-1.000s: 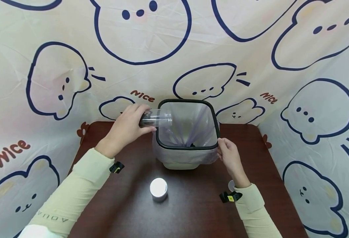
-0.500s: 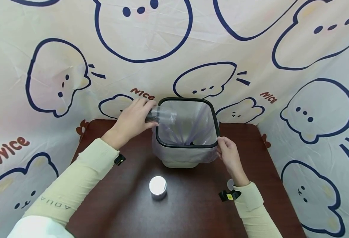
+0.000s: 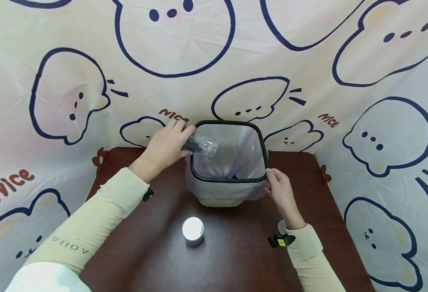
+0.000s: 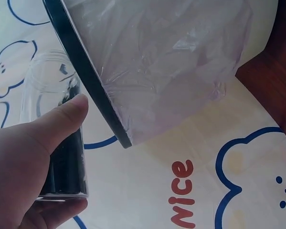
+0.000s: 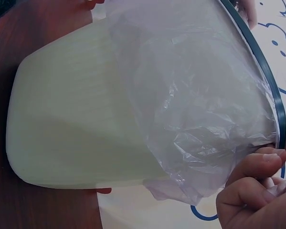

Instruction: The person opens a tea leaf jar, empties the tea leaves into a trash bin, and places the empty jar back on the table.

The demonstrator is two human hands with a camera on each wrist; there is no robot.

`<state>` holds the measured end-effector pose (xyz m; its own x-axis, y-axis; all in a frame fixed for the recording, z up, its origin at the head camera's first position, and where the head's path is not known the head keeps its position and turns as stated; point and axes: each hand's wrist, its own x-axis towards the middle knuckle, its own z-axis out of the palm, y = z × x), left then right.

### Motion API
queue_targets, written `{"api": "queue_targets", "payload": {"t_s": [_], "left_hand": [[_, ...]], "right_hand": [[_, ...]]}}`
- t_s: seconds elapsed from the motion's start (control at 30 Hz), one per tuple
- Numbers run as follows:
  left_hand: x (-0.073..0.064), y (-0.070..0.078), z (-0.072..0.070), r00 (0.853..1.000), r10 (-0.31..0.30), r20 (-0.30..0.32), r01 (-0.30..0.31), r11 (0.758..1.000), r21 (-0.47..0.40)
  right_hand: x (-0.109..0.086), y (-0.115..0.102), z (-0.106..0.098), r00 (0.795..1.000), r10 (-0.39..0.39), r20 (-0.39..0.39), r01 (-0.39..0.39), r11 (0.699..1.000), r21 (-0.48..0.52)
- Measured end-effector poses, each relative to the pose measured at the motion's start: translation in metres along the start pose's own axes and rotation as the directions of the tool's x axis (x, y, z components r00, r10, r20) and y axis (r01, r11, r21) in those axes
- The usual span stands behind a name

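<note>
My left hand [image 3: 166, 148] grips a clear jar [image 3: 207, 147] with dark contents, its thumb on the near side in the left wrist view. Tilted with its mouth lower, the jar reaches over the left rim of a pale trash bin [image 3: 219, 202]. A thin translucent purple bag [image 4: 171, 71] lines this bin and folds over its outside, under a black rim ring [image 3: 214, 179]. At the bin's front right corner, my right hand [image 3: 281, 190] pinches the rim and bag edge. Inside the bin, a small dark thing shows near the bottom.
A white-topped round lid or small can [image 3: 193, 230] stands on the dark wood table [image 3: 155, 251] in front of the bin. Partly behind the right wrist is a small pale disc [image 3: 282, 227]. Printed cloth [image 3: 177, 97] hangs behind the table and at both sides.
The jar has moved right, farther over the bin, and its mouth has tipped lower. My right hand stays at the rim corner.
</note>
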<state>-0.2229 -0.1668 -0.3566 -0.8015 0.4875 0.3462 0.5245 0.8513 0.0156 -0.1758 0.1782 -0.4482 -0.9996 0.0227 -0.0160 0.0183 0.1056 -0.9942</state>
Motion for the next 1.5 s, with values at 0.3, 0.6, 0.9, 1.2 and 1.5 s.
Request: {"api": "queue_targets", "payload": {"t_s": [0.3, 0.6, 0.9, 1.2, 1.5], "left_hand": [[0.002, 0.000, 0.000, 0.999, 0.036, 0.017, -0.036, 0.998, 0.047], [0.004, 0.001, 0.003, 0.998, 0.065, 0.004, -0.065, 0.992, 0.104], [0.007, 0.003, 0.002, 0.996, 0.088, -0.010, -0.086, 0.991, 0.106], [0.010, 0.002, 0.005, 0.992, 0.122, -0.015, -0.120, 0.987, 0.111], [0.012, 0.002, 0.004, 0.989, 0.150, -0.018, -0.146, 0.981, 0.128]], "right_hand": [[-0.001, 0.001, 0.001, 1.000, 0.005, -0.005, -0.005, 1.000, -0.015], [-0.001, 0.001, 0.001, 1.000, 0.019, -0.002, -0.019, 1.000, -0.010], [-0.001, 0.001, 0.001, 1.000, 0.016, 0.003, -0.016, 1.000, -0.014], [0.000, 0.000, 0.001, 1.000, 0.016, -0.010, -0.016, 1.000, -0.004], [0.000, 0.001, 0.001, 1.000, 0.022, -0.001, -0.022, 1.000, 0.010]]}}
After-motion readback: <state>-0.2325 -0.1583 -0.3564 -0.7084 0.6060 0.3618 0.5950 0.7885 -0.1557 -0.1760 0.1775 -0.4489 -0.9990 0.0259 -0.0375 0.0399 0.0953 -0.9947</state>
